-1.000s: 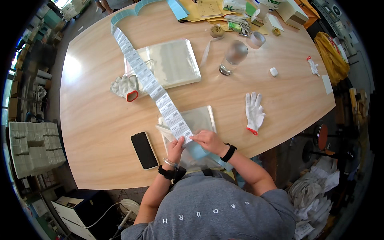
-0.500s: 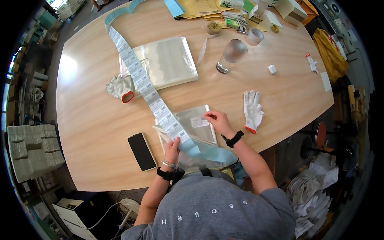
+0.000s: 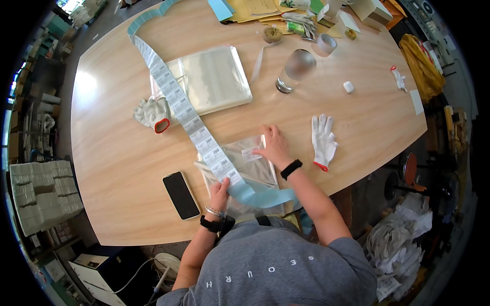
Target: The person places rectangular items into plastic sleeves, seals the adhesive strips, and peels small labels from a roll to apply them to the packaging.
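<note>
Label strip (image 3: pixel 187 116) pinched in your left hand (image 3: pixel 220 196), right hand (image 3: pixel 275 148) loosely open

You grip one long, limp paper strip between left thumb and fingers. It slants in from the far left of the smooth, wood-grained table (image 3: pixel 122 168), its printed white face reaching your grip, then bare blue backing (image 3: pixel 260 198) curves rightward. Your right hand is spread, fingers gently bent, its thumb at the edge of one separate white label (image 3: pixel 250 154) on the nearer clear bags (image 3: pixel 236 151), glossy and creased. Two stacks of bags lie before you; the strip also crosses the farther stack (image 3: pixel 219 71), flatter and squarer. Left of your left hand lies one dark-screened phone (image 3: pixel 181 195). Three red-cuffed fabric gloves lie apart: a left-side glove (image 3: pixel 152 113), a right-side glove (image 3: pixel 322 140), a far-right glove (image 3: pixel 398 80).
</note>
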Demonstrator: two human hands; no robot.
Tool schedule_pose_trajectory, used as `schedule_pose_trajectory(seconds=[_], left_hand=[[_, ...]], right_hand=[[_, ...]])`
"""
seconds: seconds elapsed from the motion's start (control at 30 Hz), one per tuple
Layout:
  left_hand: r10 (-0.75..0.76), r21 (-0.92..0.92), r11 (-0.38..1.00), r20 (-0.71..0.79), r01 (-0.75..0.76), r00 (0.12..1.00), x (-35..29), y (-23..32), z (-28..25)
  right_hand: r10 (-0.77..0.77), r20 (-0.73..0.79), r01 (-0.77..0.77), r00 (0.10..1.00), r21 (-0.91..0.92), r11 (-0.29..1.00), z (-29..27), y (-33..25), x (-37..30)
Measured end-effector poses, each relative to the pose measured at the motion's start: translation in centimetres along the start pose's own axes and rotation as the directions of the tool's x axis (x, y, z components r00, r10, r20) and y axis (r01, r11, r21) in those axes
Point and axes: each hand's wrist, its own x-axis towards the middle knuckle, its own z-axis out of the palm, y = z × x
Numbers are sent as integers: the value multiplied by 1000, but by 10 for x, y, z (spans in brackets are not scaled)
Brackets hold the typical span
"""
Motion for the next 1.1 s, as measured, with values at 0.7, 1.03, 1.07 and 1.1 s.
schedule_pose_trajectory(seconds=[0.7, 1.03, 1.07, 1.1], left_hand=[[131, 86, 985, 189, -150, 973, -23, 18, 6], [145, 118, 981, 75, -154, 987, 0, -2, 12], [90, 73, 993, 74, -95, 993, 5, -3, 9], [35, 27, 999, 77, -37, 996, 8, -4, 5]], right_hand=[[-530, 711, 161, 462, 521, 838, -13, -12, -63], [-176, 357, -116, 917, 663, 739, -28, -46, -62], [-189, 328, -76, 925, 651, 755, -26, -44, -64], [-204, 299, -36, 932, 638, 770, -23, -41, -66]])
